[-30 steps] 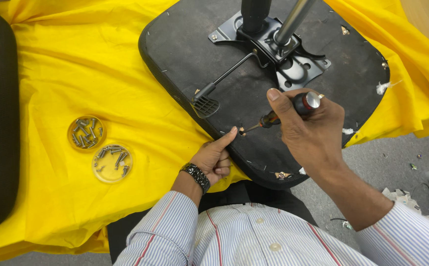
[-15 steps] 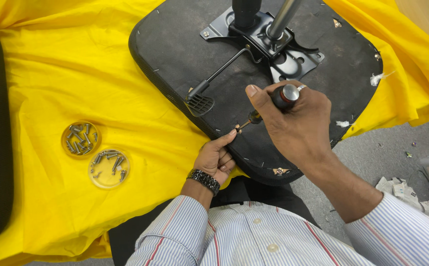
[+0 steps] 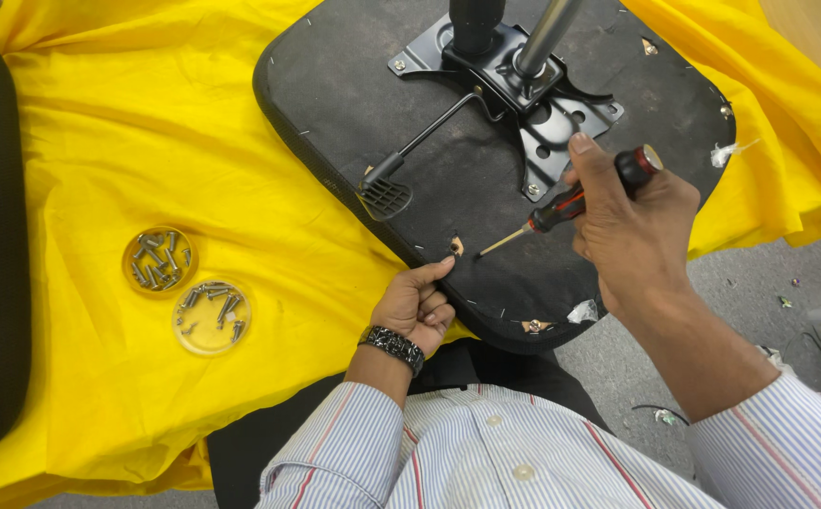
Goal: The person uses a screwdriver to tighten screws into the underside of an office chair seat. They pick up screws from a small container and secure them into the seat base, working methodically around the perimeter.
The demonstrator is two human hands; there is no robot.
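A workshop or assembly spot: an upturned chair seat (image 3: 486, 188) lies on a yellow cloth (image 3: 147, 123), two dishes of screws (image 3: 187, 290) left of the seat, scraps on the grey floor (image 3: 759, 292) right of it.

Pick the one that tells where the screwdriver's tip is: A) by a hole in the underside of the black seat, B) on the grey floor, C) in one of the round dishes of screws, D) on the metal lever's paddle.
A: the right hand holds the screwdriver with its tip by a hole in the black seat, near the left hand.
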